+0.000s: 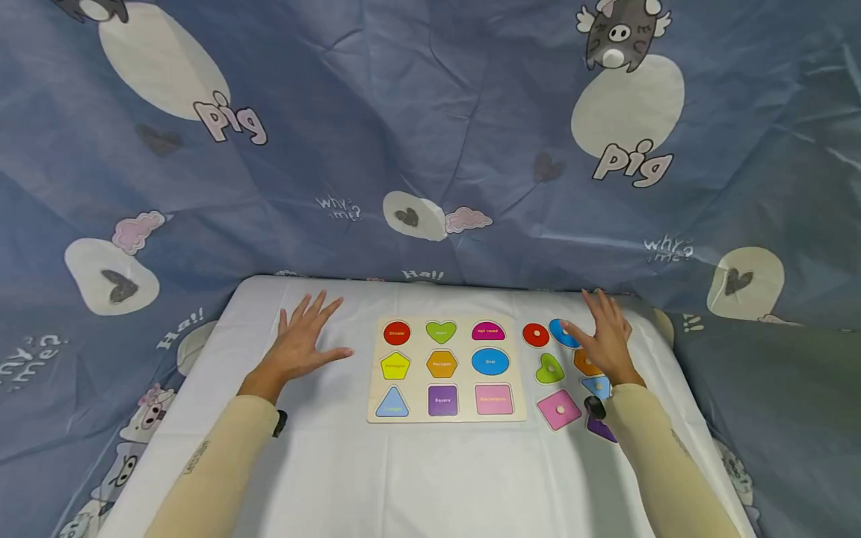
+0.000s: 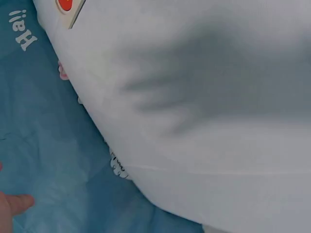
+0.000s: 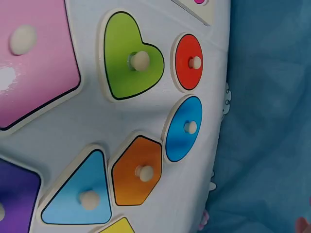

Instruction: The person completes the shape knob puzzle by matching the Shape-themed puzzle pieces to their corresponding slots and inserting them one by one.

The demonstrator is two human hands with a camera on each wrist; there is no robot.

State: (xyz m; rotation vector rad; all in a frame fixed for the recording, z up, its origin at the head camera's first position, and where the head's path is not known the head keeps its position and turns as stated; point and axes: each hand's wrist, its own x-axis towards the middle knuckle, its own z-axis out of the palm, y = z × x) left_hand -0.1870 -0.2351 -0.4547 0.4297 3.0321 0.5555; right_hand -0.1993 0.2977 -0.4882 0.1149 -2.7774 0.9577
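Observation:
My left hand [image 1: 299,344] hovers over the white table left of the shape board, fingers spread and holding nothing. In the left wrist view its fingertip [image 2: 19,204] shows at the lower left. The right hand [image 1: 608,340], also spread, is above the loose knobbed puzzle pieces and covers some. Those pieces are a red circle [image 3: 187,73], blue oval [image 3: 180,141], green heart [image 3: 119,73], orange hexagon [image 3: 127,177], light blue triangle [image 3: 73,206], pink rectangle [image 3: 43,92] and purple square [image 3: 17,194]. A yellow piece [image 3: 119,227] is partly cut off.
The wooden board [image 1: 417,418] lies mid-table with rows of coloured, labelled shapes. A white cloth [image 1: 430,478] covers the table. Behind it hangs a blue pig-print fabric [image 1: 403,112], which also runs down both sides.

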